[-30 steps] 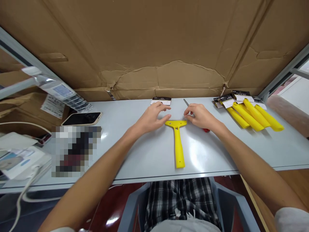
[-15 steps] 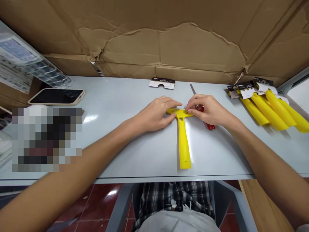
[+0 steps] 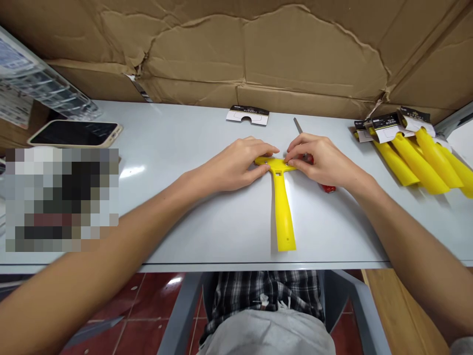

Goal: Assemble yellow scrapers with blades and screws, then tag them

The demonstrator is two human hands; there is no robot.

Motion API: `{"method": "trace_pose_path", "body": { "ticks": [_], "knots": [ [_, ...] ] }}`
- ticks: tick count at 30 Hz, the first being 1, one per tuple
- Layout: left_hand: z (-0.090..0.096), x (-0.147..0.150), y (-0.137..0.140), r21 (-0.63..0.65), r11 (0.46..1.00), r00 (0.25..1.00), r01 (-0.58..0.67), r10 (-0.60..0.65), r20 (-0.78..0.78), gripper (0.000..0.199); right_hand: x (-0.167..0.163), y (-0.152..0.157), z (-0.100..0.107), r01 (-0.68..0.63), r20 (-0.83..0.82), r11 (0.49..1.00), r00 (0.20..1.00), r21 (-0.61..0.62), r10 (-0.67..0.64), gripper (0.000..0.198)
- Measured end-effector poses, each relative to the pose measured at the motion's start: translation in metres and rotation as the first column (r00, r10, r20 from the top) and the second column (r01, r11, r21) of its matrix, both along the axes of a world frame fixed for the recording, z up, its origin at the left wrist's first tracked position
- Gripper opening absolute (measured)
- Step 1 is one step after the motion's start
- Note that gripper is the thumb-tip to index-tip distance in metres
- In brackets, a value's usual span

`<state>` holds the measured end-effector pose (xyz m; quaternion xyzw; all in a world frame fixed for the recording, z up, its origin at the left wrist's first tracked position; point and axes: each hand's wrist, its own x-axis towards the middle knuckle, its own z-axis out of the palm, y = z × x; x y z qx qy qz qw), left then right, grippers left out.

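A yellow plastic T-shaped scraper handle [image 3: 284, 212] lies on the table, its crosspiece away from me and its grip pointing toward me. My left hand [image 3: 244, 165] holds the left end of the crosspiece between thumb and fingers, beside a small silver screw [image 3: 265, 162]. At the right end, the fingertips of my right hand [image 3: 314, 157] are pinched on another small screw [image 3: 287, 163], partly covered by them. Beneath the right hand lies a screwdriver with a red handle [image 3: 328, 188]; its metal shaft [image 3: 297, 125] sticks out beyond the fingers.
Several yellow handles [image 3: 421, 165] with black-and-white card labels are piled at the right. A loose card label [image 3: 247, 115] lies at the back, before a cardboard wall [image 3: 199, 54]. A phone [image 3: 76, 133] lies at the left, near a blurred-out patch and clear plastic packaging [image 3: 51, 84].
The camera view has tipped slightly, so the tabletop things appear higher. Both hands stay at the crosspiece, with the right fingertips still at its right end.
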<state>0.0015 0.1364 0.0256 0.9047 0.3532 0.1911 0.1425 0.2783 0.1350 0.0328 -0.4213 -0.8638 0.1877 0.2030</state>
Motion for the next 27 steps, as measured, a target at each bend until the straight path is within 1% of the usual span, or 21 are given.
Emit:
{"method": "trace_pose_path", "body": {
  "ticks": [5,11,18,20,22,25,27],
  "knots": [
    [0.000,0.000,0.001,-0.002,1.000,1.000,0.007,-0.007,0.006,0.043,0.001,-0.001,0.003,0.014,-0.005,1.000,1.000,0.023,-0.014,0.032],
    [0.002,-0.001,0.001,-0.009,1.000,1.000,0.022,-0.022,0.008,0.044,0.001,-0.001,0.001,-0.029,0.004,0.998,1.000,0.059,0.029,0.035],
    [-0.001,-0.008,0.011,-0.035,0.998,0.998,0.055,-0.054,0.043,0.039,0.006,0.002,0.006,0.048,0.048,0.991,0.997,0.124,-0.055,0.039],
    [-0.003,-0.011,0.017,-0.026,0.998,0.997,0.058,-0.057,0.059,0.037,0.010,0.004,0.007,0.086,0.074,0.984,0.992,0.155,-0.099,0.038],
    [-0.004,-0.014,0.021,-0.003,0.999,0.996,0.046,-0.045,0.076,0.036,0.014,0.005,0.007,0.169,0.121,0.965,0.973,0.202,-0.195,0.037],
    [-0.002,-0.014,0.019,0.041,0.999,0.996,0.002,-0.006,0.092,0.036,0.019,0.005,0.008,0.322,0.218,0.911,0.899,0.258,-0.380,0.040],
    [0.002,-0.009,0.010,0.069,0.994,0.992,-0.083,0.075,0.100,0.036,0.022,0.004,0.010,0.396,0.296,0.884,0.838,0.247,-0.458,0.047]
  ]
}}
